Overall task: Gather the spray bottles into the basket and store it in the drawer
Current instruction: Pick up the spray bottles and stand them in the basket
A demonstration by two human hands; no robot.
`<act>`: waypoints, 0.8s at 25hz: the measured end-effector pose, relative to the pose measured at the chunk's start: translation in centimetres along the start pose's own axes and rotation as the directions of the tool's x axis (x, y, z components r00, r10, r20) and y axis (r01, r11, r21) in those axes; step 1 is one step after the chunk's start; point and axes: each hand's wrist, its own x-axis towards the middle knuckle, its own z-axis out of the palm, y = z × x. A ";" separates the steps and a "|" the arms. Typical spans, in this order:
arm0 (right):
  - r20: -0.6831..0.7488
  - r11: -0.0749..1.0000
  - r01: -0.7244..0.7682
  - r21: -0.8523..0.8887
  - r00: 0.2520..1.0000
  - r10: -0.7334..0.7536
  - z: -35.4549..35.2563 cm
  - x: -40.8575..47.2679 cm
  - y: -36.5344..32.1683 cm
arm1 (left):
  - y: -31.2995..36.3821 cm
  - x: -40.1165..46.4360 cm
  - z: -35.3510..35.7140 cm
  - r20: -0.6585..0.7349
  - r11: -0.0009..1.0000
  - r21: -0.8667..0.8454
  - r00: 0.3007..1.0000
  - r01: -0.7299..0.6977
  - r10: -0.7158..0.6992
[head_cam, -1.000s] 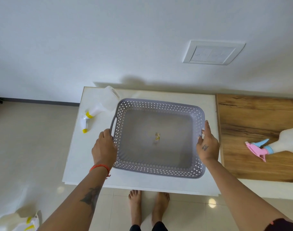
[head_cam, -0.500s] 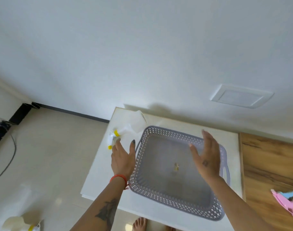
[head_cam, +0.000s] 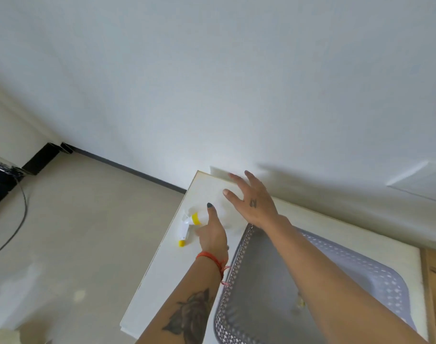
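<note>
Here both hands are spread and hold nothing: the left hand (head_cam: 213,235) lies over the spray bottle (head_cam: 191,223) neck, possibly touching; the right hand (head_cam: 253,202) hovers at its two o'clock, basket (head_cam: 236,281) at five.

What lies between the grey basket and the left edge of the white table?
In the head view, the yellow-trimmed spray bottle lies there on its side, with the left hand reaching over it beside the basket.

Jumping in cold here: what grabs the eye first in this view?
Both hands reach for the spray bottle lying at the white table's far left corner: left hand at its yellow collar, right hand spread open above its body. The grey basket sits just right of them.
</note>
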 end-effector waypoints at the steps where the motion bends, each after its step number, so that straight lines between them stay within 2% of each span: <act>1: 0.051 0.999 -0.038 0.018 0.998 0.037 0.7 0.7 0.4 | -0.3 0.8 0.1 0.032 0.999 -0.039 0.999 0.035 -0.034; 4: 0.074 0.990 -0.085 0.112 0.994 0.077 2.0 1.6 0.7 | -0.5 2.1 0.1 0.132 0.994 -0.089 0.990 0.066 -0.054; 7: 0.019 0.986 -0.035 0.162 0.999 0.032 2.2 1.1 0.4 | 0.0 2.2 0.5 0.144 0.986 -0.159 0.989 0.053 -0.030; 10: -0.092 0.976 0.037 0.215 0.996 -0.018 1.5 -0.7 -0.5 | 0.8 1.4 0.8 0.120 0.986 -0.165 0.992 -0.024 0.045; 13: -0.247 0.969 0.079 0.235 0.969 -0.019 -0.2 -3.1 -1.3 | 2.1 -0.5 0.7 0.187 0.981 -0.110 0.966 -0.161 0.179; 15: -0.322 0.943 0.094 0.320 0.947 0.015 -2.0 -5.1 -1.3 | 2.6 -2.4 0.7 0.285 0.954 -0.057 0.911 -0.293 0.297; 17: -0.326 0.862 0.091 0.499 0.941 0.090 -4.5 -7.2 -1.0 | 2.7 -4.7 0.6 0.404 0.897 0.020 0.824 -0.442 0.397; 20: -0.161 0.656 0.042 0.753 0.979 0.123 -8.9 -10.3 0.1 | 2.8 -7.8 0.1 0.602 0.698 0.183 0.641 -0.692 0.477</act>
